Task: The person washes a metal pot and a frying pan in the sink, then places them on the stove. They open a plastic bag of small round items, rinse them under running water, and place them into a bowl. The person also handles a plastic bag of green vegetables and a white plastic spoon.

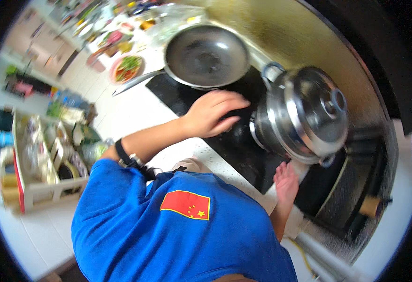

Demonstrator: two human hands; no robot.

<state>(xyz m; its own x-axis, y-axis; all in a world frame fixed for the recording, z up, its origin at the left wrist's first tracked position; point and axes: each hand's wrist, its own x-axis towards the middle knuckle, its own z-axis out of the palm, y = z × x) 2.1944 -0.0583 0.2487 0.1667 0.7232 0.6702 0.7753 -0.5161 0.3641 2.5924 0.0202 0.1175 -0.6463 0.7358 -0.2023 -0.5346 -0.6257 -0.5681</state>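
My left hand [215, 114] is over the black glass cooktop [241, 155], between a wok and a steamer pot. Its fingers are curved, the thumb stands apart, and nothing is in it. The dark steel wok [206, 56] sits on the cooktop's far left end, its long handle pointing left. To the right stands the stacked steel pot [280, 120] under a glass lid [320, 105] with a round knob. My right hand [286, 179] is open just below the pot's near side. Its fingertips lie close to the pot; whether they touch it I cannot tell.
A bowl of red food topped with greens [127, 68] stands on the white counter [135, 95] left of the wok. Beyond it are several blurred dishes and plastic bags. A white storage rack [52, 190] is at the left. A dark appliance [354, 176] stands right of the pot.
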